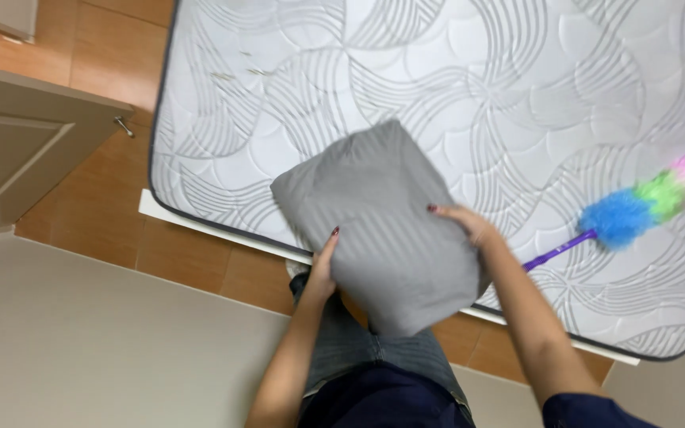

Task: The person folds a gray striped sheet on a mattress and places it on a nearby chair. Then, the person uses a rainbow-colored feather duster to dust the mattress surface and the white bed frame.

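A bare quilted mattress (453, 103), white with grey swirling fan-shaped stitching and dark piping along its edge, filled the far and right part of the view and sat on a white bed base (200, 223) whose lip showed along the near edge. Beneath it ran an orange-brown tiled floor (97, 198), with a beige cabinet door (17, 158) and its small metal knob (124, 125) at the left, and a plain pale surface across the near left.

At centre, a person held up a grey pillow (386, 226) in a faintly striped, smooth cotton-like case over the near edge of the mattress. The pillow looked plump and soft, its corners rounded, and it was gripped from both sides, apparently so that it hung clear of the bed. The left hand (323, 265) pressed flat against the pillow's near left side, fingers spread along the fabric. The right hand (465, 222) clasped the right edge, fingertips curled over the cloth. Grey trousers and a dark top showed below the forearms.

To the right, a fluffy duster (660, 198) lay on the mattress, apart from the hands, its head banded blue, green and pink, with a thin purple handle (560, 250) pointing towards the person.
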